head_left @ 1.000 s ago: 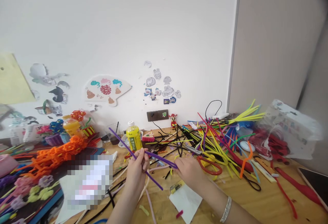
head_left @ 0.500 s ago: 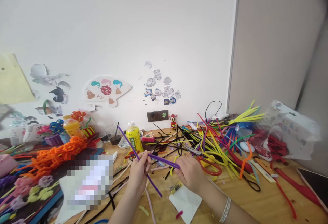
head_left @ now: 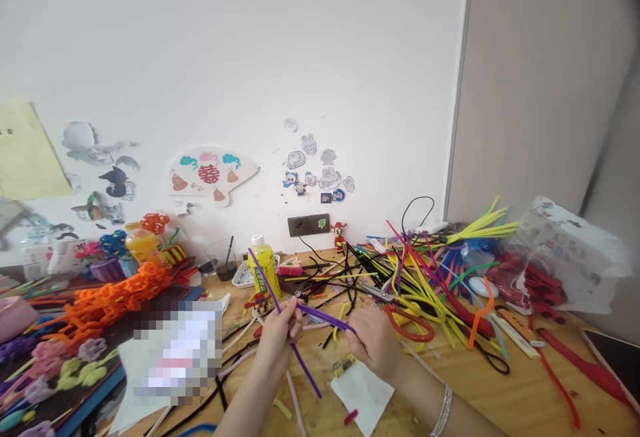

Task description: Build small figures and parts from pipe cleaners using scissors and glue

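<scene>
Purple pipe cleaners (head_left: 327, 318) are held between my two hands above the wooden table. My left hand (head_left: 281, 330) pinches them where they cross; one long purple stem slants up to the left and down to the right through its fingers. Around the folded end on the right, my right hand (head_left: 375, 338) is closed, its fingers partly hidden behind the back of the hand. Below my right hand lies a white paper (head_left: 363, 394) with a small magenta piece (head_left: 351, 417) on it. Scissors with orange handles (head_left: 410, 325) lie just beyond my right hand.
A yellow drink bottle (head_left: 263, 270) and a cup (head_left: 226, 264) stand behind my left hand. Loose coloured pipe cleaners (head_left: 425, 277) pile up at the back right. Orange pipe-cleaner work (head_left: 110, 297) and small flowers (head_left: 47, 357) lie at left. A plastic bag (head_left: 575, 257) sits far right.
Both hands keep their grip on the purple pipe cleaners. They have shifted slightly right and down, and the free purple stem has swung a little steeper.
</scene>
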A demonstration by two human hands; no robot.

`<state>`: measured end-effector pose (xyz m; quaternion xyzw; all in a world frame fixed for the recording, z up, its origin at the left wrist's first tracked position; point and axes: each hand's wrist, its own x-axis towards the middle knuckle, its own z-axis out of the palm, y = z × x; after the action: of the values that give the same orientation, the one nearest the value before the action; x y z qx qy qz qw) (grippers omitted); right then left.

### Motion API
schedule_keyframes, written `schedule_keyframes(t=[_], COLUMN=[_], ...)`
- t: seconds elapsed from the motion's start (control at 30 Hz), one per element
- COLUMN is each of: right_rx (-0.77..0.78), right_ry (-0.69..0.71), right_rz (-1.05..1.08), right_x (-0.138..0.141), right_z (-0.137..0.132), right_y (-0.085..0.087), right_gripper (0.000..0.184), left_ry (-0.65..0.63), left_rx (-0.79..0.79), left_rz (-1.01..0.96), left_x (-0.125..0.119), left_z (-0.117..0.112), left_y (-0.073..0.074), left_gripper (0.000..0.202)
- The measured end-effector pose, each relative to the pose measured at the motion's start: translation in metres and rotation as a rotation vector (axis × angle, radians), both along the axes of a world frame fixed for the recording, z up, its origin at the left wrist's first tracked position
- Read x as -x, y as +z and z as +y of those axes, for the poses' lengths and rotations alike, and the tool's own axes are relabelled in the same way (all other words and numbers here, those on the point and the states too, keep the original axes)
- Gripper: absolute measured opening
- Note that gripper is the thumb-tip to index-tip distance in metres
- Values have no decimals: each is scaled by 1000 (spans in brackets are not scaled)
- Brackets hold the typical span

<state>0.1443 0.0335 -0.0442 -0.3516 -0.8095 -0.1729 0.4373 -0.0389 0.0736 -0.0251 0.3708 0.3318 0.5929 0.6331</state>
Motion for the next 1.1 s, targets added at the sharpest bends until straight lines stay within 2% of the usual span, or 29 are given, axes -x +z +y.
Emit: schedule_keyframes(t=[0.3, 0.53, 0.83, 1.1], right_rx=[-17, -53, -109, -63], right_ry=[-40, -4, 6, -13], right_rz=[-61, -99, -129, -95], right_x=[-3, -2, -2, -2], right_z=[1, -2, -5, -5], right_y=[0, 5, 8, 9], right_gripper=[36, 36, 31, 30], left_ry=[-92, -174, -210, -211], left_rx=[57, 84, 88, 76], left_rz=[36, 76, 119, 134], left_x=[-1, -4, -6, -4], left_z=[3, 3, -1, -3], left_y=[-4, -9, -7, -6], left_gripper=[29, 31, 31, 32])
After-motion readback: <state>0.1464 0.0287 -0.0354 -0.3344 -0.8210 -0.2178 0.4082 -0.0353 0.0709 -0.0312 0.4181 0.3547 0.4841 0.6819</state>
